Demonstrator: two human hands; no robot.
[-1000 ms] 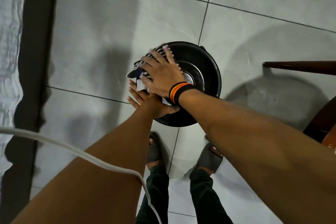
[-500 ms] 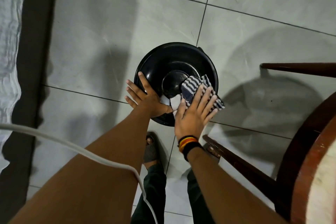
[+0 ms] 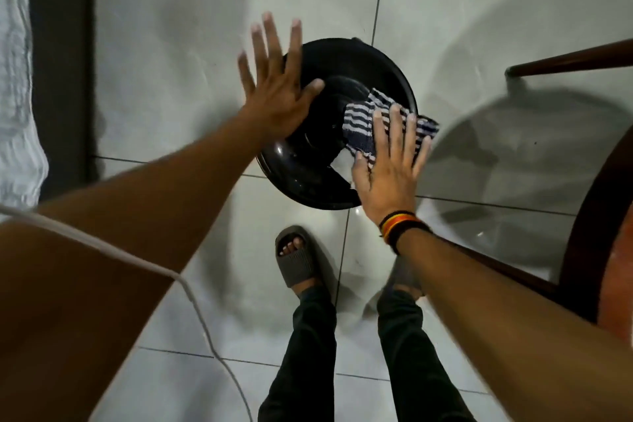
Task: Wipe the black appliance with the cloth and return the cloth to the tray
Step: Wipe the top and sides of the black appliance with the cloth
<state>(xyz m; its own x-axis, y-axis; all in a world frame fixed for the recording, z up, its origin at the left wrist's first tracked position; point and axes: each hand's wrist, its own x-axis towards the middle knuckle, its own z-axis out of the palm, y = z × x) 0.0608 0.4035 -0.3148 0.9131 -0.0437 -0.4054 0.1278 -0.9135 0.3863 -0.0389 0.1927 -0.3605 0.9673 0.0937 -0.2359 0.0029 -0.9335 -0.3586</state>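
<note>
View from above my two forearms, looking down at the tiled floor [image 3: 171, 44]. The black appliance [image 3: 308, 168] is round, seen almost straight down its axis, so it shows as a disc tilted slightly, its top toward the upper right and its near rim lower left; it has a raised centre ring. It stands on the floor across a tile joint, just ahead of my feet. My left hand [image 3: 277, 92] is spread flat with fingers splayed and pointing away from me, holding nothing; its palm and thumb lie over the appliance's left rim, the fingertips reaching past it over the floor. My right hand [image 3: 387, 168] is also flat, fingers extended and together, pressing the cloth [image 3: 373, 120] against the appliance's right side; it pins the cloth rather than gripping it. The cloth is striped dark and white, bunched, its long axis running from the appliance's centre out to the lower right, where one end hangs past the rim. A banded wristband [image 3: 400, 226] sits on my right wrist. A white cable [image 3: 191, 288] crosses my left forearm. My left foot wears a grey slipper [image 3: 296, 257]. Dark wooden furniture [image 3: 589, 188] stands at the right edge, and white fabric [image 3: 17, 79] lies along the left edge.
</note>
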